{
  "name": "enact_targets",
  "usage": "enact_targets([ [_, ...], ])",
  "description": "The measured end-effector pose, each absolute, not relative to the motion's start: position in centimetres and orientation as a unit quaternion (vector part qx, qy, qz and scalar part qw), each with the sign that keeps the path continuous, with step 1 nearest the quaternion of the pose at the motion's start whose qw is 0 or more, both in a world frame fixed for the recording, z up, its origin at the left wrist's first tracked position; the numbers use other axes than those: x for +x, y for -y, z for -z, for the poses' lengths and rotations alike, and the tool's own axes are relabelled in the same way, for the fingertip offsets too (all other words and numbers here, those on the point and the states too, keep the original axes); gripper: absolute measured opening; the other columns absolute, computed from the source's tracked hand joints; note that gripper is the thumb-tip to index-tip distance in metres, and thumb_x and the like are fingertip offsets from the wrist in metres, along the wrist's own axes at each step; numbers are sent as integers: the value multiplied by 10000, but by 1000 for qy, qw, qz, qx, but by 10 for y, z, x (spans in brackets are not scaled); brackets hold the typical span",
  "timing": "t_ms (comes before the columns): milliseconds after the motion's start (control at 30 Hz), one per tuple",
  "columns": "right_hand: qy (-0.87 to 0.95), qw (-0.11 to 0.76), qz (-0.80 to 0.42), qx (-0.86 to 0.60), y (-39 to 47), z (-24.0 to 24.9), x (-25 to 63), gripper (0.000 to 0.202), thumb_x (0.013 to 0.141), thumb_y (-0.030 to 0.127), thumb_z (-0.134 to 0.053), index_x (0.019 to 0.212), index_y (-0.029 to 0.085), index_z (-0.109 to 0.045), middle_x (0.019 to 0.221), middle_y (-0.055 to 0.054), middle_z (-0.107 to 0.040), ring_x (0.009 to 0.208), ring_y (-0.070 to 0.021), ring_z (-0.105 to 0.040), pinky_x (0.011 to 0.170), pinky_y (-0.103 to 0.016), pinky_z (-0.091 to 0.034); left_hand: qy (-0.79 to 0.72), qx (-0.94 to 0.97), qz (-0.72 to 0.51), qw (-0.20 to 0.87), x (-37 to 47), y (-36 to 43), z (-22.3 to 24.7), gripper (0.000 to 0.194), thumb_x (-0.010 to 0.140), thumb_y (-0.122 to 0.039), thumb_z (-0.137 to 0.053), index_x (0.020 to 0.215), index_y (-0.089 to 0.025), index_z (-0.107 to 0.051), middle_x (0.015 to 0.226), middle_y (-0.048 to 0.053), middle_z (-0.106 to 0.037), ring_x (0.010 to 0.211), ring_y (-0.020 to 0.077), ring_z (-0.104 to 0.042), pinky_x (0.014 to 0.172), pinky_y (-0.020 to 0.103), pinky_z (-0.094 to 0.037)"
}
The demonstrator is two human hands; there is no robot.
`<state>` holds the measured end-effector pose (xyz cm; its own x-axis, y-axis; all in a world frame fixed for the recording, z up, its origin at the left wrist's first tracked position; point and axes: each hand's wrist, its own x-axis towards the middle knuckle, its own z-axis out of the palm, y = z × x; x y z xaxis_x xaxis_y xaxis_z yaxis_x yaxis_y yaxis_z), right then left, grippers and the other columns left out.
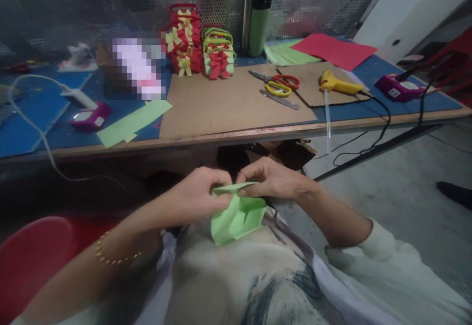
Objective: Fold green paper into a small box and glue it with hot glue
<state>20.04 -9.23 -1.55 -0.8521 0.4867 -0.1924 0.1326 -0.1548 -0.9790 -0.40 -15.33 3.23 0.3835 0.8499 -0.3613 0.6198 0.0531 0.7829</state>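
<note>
Low in the frame's centre, over the lap, the left hand (pixel 197 194) and right hand (pixel 267 177) both pinch the top edge of a folded green paper (pixel 238 214). Beyond, the bench (pixel 239 131) carries scissors (pixel 276 84), a yellow glue gun (pixel 337 84) and paper baskets (pixel 201 44) with bows. A green flask (pixel 259 22) stands behind. No writing is legible.

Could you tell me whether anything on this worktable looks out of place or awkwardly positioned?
Only the yellow glue gun: its glue stick pokes out past the table edge. Both hands simply fold the green paper.
</note>
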Motion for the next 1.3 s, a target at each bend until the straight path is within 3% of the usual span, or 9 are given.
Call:
enact_targets([
  [133, 642, 145, -717, -229, 90, 22, 201, 249, 779, 380, -768, 784, 141, -698, 659, 38, -586, 605, -90, -503, 579, -224, -405, -559, 674, -126, 466, -2, 151, -32, 143, 724, -282, -555, 631, -173, -558, 611, -50, -471, 595, 100, -404, 521, 224, -298],
  [267, 697, 220, -648, -215, 91, 26, 208, 217, 858, 339, -711, 965, 151, -708, 858, -19, -699, 751, -139, -620, 677, -263, -485, -590, 679, -133, 416, -2, 151, -34, 126, 688, -277, -538, 608, -183, -512, 604, -51, -453, 602, 105, -391, 518, 233, -269],
  [367, 787, 356, -441, -245, 101, 21, 217, 119, 916, 246, -666, 1006, 173, -694, 964, -54, -728, 881, -175, -657, 787, -313, -490, -601, 687, -142, 382, -2, 152, -36, 114, 692, -278, -524, 629, -183, -530, 608, -51, -471, 611, 107, -403, 538, 231, -288],
  [467, 840, 454, -165, -247, 116, 13, 224, 71, 948, 166, -636, 902, 185, -686, 876, -51, -710, 834, -173, -615, 778, -334, -428, -604, 694, -151, 361, -2, 153, -38, 118, 695, -275, -523, 622, -183, -521, 606, -51, -477, 616, 107, -410, 552, 229, -297],
  [633, 913, 382, -49, -135, 129, 8, 215, 220, 1024, 146, -490, 976, 161, -705, 769, -30, -653, 667, -136, -523, 642, -319, -322, -589, 693, -163, 381, 2, 155, -39, 151, 715, -280, -539, 607, -189, -485, 596, -58, -463, 600, 101, -400, 533, 220, -284],
  [767, 917, 381, -17, -120, 128, 13, 208, 316, 1037, 132, -437, 846, 153, -687, 714, -24, -611, 622, -132, -466, 633, -331, -273, -575, 688, -164, 411, 1, 157, -39, 159, 744, -277, -544, 620, -189, -499, 584, -61, -463, 585, 97, -406, 520, 212, -286],
  [933, 917, 378, -7, -123, 129, 15, 212, 293, 1042, 147, -444, 877, 163, -686, 718, -13, -589, 633, -133, -447, 642, -326, -267, -570, 677, -160, 438, 1, 159, -39, 160, 770, -275, -549, 639, -187, -526, 563, -60, -474, 555, 96, -416, 502, 211, -283],
  [1100, 923, 366, 12, -122, 128, 13, 215, 358, 1043, 148, -434, 764, 171, -656, 686, -10, -543, 628, -135, -438, 631, -333, -259, -569, 671, -163, 446, 2, 159, -40, 129, 759, -244, -544, 643, -189, -526, 547, -62, -479, 530, 93, -431, 490, 208, -299],
  [1300, 921, 369, 22, -124, 127, 13, 218, 332, 1047, 161, -443, 821, 168, -686, 666, 0, -534, 595, -127, -412, 595, -317, -261, -568, 630, -159, 505, 1, 157, -40, 102, 738, -232, -575, 650, -184, -553, 530, -59, -513, 483, 89, -461, 464, 198, -317],
])
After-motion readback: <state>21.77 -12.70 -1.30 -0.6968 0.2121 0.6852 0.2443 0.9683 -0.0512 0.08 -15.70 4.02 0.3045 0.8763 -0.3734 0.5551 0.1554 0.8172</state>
